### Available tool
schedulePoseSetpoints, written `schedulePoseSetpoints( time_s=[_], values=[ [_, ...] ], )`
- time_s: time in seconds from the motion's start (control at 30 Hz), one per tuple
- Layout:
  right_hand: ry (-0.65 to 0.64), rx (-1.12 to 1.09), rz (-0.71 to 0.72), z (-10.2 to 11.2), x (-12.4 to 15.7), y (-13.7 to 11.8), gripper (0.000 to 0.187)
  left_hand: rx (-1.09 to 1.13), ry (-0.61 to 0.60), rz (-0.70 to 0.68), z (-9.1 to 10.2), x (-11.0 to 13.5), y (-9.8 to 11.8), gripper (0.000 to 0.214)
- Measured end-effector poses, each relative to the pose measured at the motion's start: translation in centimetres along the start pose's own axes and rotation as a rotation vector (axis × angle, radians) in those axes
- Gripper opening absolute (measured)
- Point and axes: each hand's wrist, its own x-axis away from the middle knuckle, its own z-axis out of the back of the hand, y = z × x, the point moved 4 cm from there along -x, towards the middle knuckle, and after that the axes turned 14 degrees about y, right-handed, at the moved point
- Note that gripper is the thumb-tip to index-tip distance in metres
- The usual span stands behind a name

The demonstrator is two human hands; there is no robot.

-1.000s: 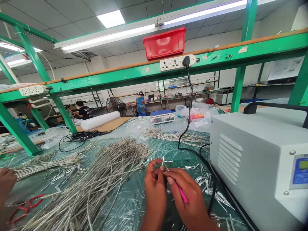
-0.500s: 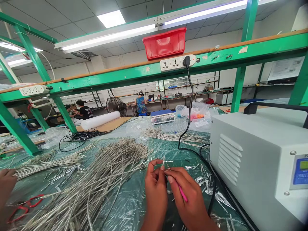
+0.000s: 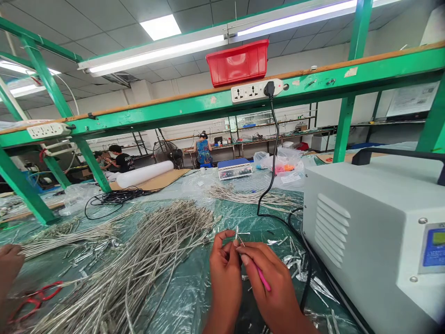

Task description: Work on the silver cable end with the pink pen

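My left hand (image 3: 225,273) and my right hand (image 3: 274,287) meet low in the middle of the view, above the plastic-covered bench (image 3: 194,297). The left fingers pinch a short silvery wire end (image 3: 236,233) that points upward. The right hand grips a thin pink-handled tool (image 3: 263,278), with its metal tip touching the wire end. A large heap of silver braided wires (image 3: 146,260) lies just left of my hands.
A grey machine (image 3: 375,232) with a black power cord (image 3: 273,157) stands at the right. Red scissors (image 3: 33,301) and another person's hand (image 3: 9,266) are at the far left. Foil scraps (image 3: 295,264) lie near my hands. Green shelving (image 3: 208,104) spans overhead; people work at far benches.
Almost nothing has moved. My hands have shifted by a small amount while staying pinched together on the wire end and the tool.
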Motion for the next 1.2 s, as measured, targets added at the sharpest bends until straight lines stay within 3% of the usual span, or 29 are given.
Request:
schedulePoseSetpoints(
  time_s=[0.13,0.33,0.57,1.2],
  values=[
    [-0.013,0.01,-0.038,-0.2,0.4,0.6,0.025,-0.011,-0.016,0.004,0.1,0.0,-0.4,0.035],
    [0.118,0.103,-0.09,0.1,0.4,1.2,0.024,-0.008,0.022,-0.014,0.2,0.1,-0.4,0.038],
    [-0.035,0.002,-0.005,0.0,0.2,-0.3,0.027,-0.007,0.079,-0.027,0.6,-0.4,-0.2,0.037],
    [-0.046,0.019,0.007,0.0,0.4,0.0,0.03,-0.067,0.061,-0.053,0.8,-0.4,-0.5,0.033]
  ],
)
